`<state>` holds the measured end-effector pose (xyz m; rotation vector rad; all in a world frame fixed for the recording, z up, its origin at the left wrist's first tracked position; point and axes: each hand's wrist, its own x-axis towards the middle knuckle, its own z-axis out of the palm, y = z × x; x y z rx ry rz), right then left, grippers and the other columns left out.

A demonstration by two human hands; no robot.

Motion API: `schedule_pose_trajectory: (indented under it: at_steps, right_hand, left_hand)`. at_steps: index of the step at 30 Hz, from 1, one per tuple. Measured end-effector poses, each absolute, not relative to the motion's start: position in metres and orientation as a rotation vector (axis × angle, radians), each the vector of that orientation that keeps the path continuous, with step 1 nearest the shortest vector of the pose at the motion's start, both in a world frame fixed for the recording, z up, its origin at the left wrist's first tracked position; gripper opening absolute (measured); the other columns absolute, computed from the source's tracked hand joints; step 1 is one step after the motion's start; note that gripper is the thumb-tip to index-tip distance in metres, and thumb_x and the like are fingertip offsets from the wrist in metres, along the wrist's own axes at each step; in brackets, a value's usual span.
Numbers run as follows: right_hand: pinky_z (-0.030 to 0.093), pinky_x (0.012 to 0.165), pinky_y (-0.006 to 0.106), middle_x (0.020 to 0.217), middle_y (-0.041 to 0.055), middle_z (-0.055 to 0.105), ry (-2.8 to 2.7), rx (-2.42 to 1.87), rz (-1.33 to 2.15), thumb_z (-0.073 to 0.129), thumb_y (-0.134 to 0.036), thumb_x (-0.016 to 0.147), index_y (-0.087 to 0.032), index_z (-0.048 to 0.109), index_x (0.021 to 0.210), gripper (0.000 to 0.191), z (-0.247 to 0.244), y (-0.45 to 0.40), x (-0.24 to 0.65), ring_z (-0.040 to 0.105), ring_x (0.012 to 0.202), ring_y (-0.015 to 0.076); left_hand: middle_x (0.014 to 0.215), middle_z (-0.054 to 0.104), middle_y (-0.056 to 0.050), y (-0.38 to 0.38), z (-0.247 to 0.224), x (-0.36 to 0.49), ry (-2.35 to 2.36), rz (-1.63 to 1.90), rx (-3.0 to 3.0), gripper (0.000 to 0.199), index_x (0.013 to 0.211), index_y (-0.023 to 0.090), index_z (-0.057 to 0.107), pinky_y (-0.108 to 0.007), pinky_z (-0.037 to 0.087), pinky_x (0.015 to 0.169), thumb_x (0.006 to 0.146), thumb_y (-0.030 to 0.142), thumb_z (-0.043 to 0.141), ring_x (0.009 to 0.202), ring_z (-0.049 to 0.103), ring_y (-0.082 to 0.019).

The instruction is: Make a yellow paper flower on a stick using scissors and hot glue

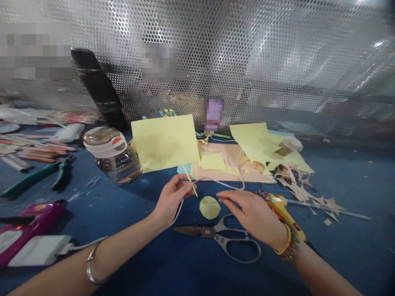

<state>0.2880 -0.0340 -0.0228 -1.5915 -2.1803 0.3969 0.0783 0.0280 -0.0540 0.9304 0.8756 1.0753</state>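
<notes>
Well, the left hand (pixel 171 200) pinches a thin yellow stick (pixel 189 179), the right hand (pixel 253 216) spreads open, and behind the left hand a lidded glass jar (pixel 119 166) holds contents too dark to make out.

Green-handled pliers (pixel 40 179) left of a lidded glass jar (pixel 114 158) (black bottle (pixel 98 88) behind)

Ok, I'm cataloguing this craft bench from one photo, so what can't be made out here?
Head view:
- Thin pale yellow stick: where it is gripped is hidden by the left hand.
- Yellow plastic glue gun: partly hidden by the right hand.
- Magenta plastic case: cut off by the left edge.
- Tall black cylinder: label too blurred to read.
- Small upright purple card: pixelated over.
</notes>
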Motion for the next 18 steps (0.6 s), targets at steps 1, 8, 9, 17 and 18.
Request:
schedule_pose_trajectory:
  at_steps: [1, 8, 9, 17, 18]
  right_hand:
    - [0.050, 0.086, 0.037, 0.103, 0.0019, 0.071, -2.199, -1.602, 0.382, 0.048, -0.023, 0.092, -0.025, 0.065, 0.109, 0.024, -0.022, -0.035, 0.288, 0.065, 0.095, 0.0201]
    - [0.050, 0.076, 0.037, 0.091, 0.0016, 0.070, -2.414, -1.671, 0.409, 0.055, -0.025, 0.090, -0.025, 0.066, 0.100, 0.015, -0.014, -0.054, 0.296, 0.064, 0.086, 0.0224]
    - [0.050, 0.076, 0.037, 0.091, 0.0014, 0.069, -2.421, -1.680, 0.430, 0.055, -0.025, 0.090, -0.025, 0.066, 0.100, 0.015, -0.014, -0.058, 0.298, 0.064, 0.086, 0.0221]
    - [0.050, 0.080, 0.037, 0.097, 0.0023, 0.065, -2.482, -1.618, 0.619, 0.063, -0.023, 0.085, -0.024, 0.065, 0.103, 0.018, -0.025, -0.076, 0.308, 0.061, 0.090, 0.0222]
    - [0.050, 0.080, 0.038, 0.098, 0.0031, 0.064, -2.477, -1.624, 0.608, 0.065, -0.023, 0.084, -0.023, 0.065, 0.105, 0.021, -0.026, -0.076, 0.308, 0.061, 0.091, 0.0232]
  left_hand:
    - [0.072, 0.067, 0.000, 0.028, -0.054, 0.079, 0.881, 1.069, 0.950, 0.024, 0.088, 0.018, 0.056, -0.024, 0.047, 0.070, 0.073, 0.029, 0.071, 0.066, 0.059, -0.011]
    - [0.072, 0.068, -0.002, 0.036, -0.045, 0.070, 1.080, 0.835, 1.379, 0.025, 0.094, 0.019, 0.058, -0.028, 0.047, 0.064, 0.075, 0.032, 0.065, 0.063, 0.061, -0.016]
    - [0.071, 0.069, -0.003, 0.039, -0.042, 0.066, 1.102, 0.782, 1.468, 0.028, 0.098, 0.019, 0.058, -0.029, 0.047, 0.064, 0.074, 0.032, 0.065, 0.063, 0.062, -0.017]
    - [0.051, 0.063, 0.000, 0.063, -0.036, 0.036, 1.241, 0.780, 1.820, 0.021, 0.087, 0.022, 0.065, -0.025, 0.034, 0.048, 0.066, 0.022, 0.069, 0.047, 0.055, -0.018]
    - [0.049, 0.060, 0.001, 0.063, -0.037, 0.035, 1.245, 0.784, 1.837, 0.018, 0.083, 0.022, 0.066, -0.025, 0.032, 0.047, 0.065, 0.021, 0.069, 0.045, 0.053, -0.017]
